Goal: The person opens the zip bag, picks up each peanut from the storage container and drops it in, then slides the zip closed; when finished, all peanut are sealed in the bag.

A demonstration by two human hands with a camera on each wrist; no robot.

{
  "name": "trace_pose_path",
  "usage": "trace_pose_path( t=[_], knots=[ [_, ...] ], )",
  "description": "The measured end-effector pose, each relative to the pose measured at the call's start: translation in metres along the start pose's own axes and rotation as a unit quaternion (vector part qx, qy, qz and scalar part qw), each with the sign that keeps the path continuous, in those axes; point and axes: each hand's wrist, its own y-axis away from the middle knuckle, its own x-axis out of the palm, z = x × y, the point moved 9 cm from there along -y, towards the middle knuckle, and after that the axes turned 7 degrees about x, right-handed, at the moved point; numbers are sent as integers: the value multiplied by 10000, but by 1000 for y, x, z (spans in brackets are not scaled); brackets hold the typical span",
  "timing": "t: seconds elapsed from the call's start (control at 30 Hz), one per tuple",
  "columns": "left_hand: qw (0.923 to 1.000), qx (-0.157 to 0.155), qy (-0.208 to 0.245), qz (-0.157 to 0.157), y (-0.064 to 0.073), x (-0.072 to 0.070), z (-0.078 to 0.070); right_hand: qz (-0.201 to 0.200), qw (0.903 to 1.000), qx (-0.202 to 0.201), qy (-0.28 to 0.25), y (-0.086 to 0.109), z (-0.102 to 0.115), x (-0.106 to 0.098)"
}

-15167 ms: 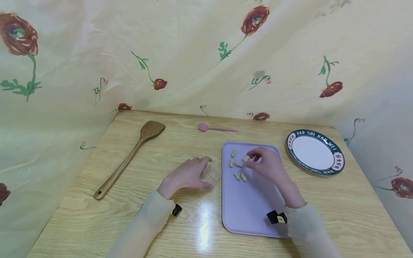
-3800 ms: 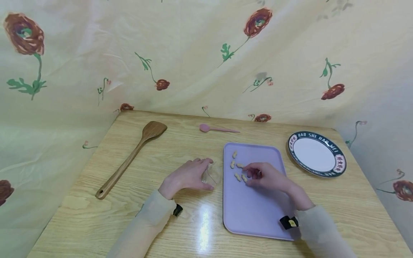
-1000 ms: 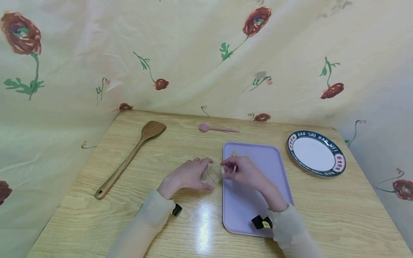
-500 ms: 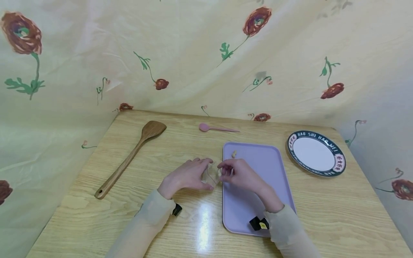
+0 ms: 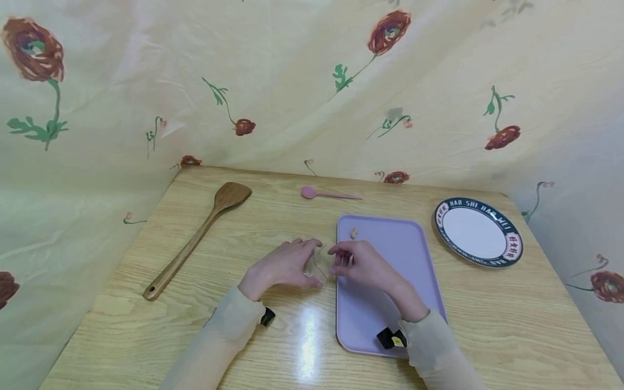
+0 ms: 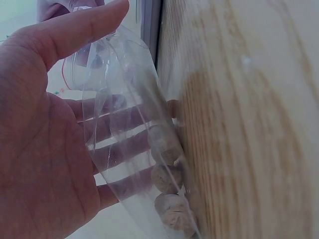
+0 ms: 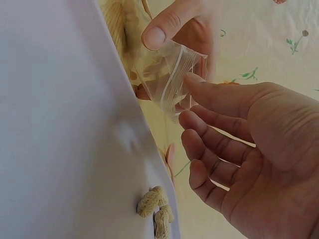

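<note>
My left hand (image 5: 283,265) holds a clear zip bag (image 6: 117,124) upright on the table, thumb on one side and fingers round the other. Several peanuts (image 6: 168,178) lie low inside it, seen through the plastic in the left wrist view. At the bag's mouth is my right hand (image 5: 363,262), its fingertips apart with nothing seen between them. In the right wrist view its thumb (image 7: 214,92) overlaps the bag's zip edge. Two peanuts (image 7: 149,201) rest on the lilac tray (image 5: 385,330); one peanut (image 5: 353,233) shows in the head view.
A wooden spatula (image 5: 195,238) lies at the left, and a pink spoon (image 5: 322,193) at the back. To the right of the tray stands a round plate (image 5: 473,233) with a dark lettered rim. Floral cloth (image 5: 292,81) hangs behind the table.
My right hand has gone from the tray leftward to the bag's mouth. The peanut between its fingers half a second ago is out of them. Fewer peanuts lie on the tray.
</note>
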Motion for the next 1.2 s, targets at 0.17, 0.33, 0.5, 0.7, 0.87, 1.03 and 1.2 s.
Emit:
trace_pose_path(
  t=[0.17, 0.33, 0.5, 0.7, 0.87, 1.03, 1.2],
  knots=[
    [10000, 19, -12, 5, 0, -1, -1, 54, 10000, 41, -29, 0, 0, 1],
    [10000, 13, -17, 24, 0, 0, 0, 90, 9999, 41, -45, 1, 0, 2],
    [10000, 20, -38, 17, 0, 0, 0, 133, 9999, 61, -81, 1, 0, 3],
    [10000, 32, -61, 0, 0, 0, -1, 126, 9998, 61, -104, 1, 1, 1],
    [10000, 28, -63, -4, 0, -1, -1, 42, 9998, 42, -178, 3, -2, -7],
    [10000, 6, -28, 2, 0, -1, -2, -199, 9994, 69, -260, 6, -11, -25],
    [10000, 1, -7, 9, 1, 0, -2, -520, 9982, 91, -266, 11, -21, -45]
  ],
)
